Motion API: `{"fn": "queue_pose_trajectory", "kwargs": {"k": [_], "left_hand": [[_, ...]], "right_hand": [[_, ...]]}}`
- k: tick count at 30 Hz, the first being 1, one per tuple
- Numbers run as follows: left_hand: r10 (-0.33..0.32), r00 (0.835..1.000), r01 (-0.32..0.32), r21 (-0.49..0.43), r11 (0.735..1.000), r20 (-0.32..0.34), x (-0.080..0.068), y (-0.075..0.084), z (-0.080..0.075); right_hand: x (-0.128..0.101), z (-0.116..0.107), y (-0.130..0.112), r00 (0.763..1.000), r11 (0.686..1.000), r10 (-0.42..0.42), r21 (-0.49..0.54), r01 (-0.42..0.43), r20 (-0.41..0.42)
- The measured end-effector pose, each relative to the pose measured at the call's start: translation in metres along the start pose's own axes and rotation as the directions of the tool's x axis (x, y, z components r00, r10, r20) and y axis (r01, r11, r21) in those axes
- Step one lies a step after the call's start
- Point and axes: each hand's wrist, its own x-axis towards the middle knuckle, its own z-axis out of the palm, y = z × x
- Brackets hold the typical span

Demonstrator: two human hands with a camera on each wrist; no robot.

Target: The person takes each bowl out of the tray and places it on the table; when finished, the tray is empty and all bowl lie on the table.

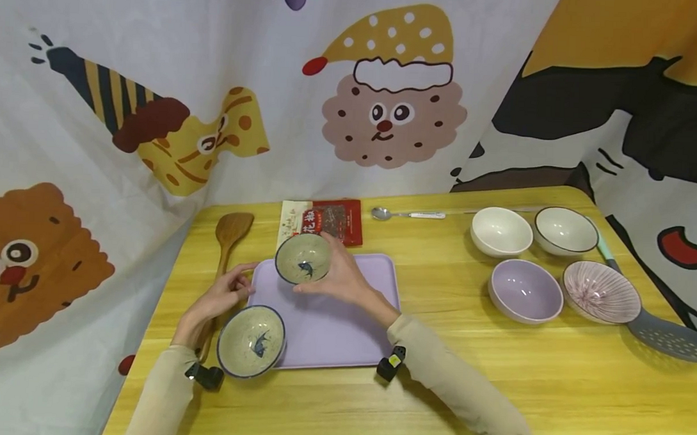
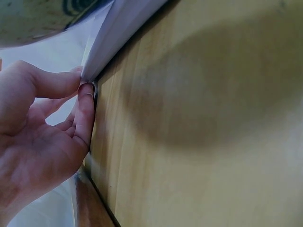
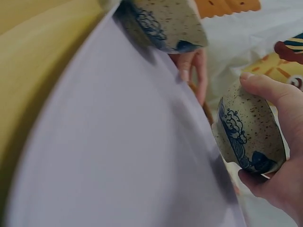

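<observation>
The right hand [image 1: 340,278] held a speckled bowl [image 1: 303,258] with a blue fish, its thumb and fingers curled round the outside. The bowl hung over the far left corner of the purple tray [image 1: 345,326]. The left hand [image 1: 219,299] pinched the tray's left edge between thumb and fingertip. A second fish bowl [image 1: 251,341] sat at the tray's near left corner, partly over its edge. It looked like the bowl was being set on the tray. Next, it would need a gentle, level lowering onto a bare part of the tray.
</observation>
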Motion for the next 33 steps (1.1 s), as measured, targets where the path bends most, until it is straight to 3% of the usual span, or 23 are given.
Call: {"fn": "queue_pose_trajectory", "kwargs": {"k": [13, 23, 28, 33], "left_hand": [[0.01, 1.0, -0.01, -0.029, 1.0, 0.003, 0.0, -0.001, -0.002], [0.002, 1.0, -0.002, -0.031, 1.0, 0.002, -0.001, -0.001, -0.001], [0.0, 1.0, -0.001, -0.04, 0.999, -0.004, 0.001, -0.001, 0.0], [-0.008, 1.0, 0.008, -0.021, 1.0, -0.006, 0.002, -0.005, -0.001]], "right_hand": [[-0.011, -0.038, 0.008, 0.987, 0.999, -0.014, -0.037, 0.008, -0.158], [-0.022, -0.065, 0.011, 0.969, 1.0, -0.015, -0.003, 0.015, -0.246], [-0.028, -0.08, 0.012, 0.952, 1.0, -0.026, -0.02, 0.02, -0.305], [-0.034, -0.095, 0.015, 0.919, 0.999, -0.038, -0.047, 0.021, -0.392]]}}
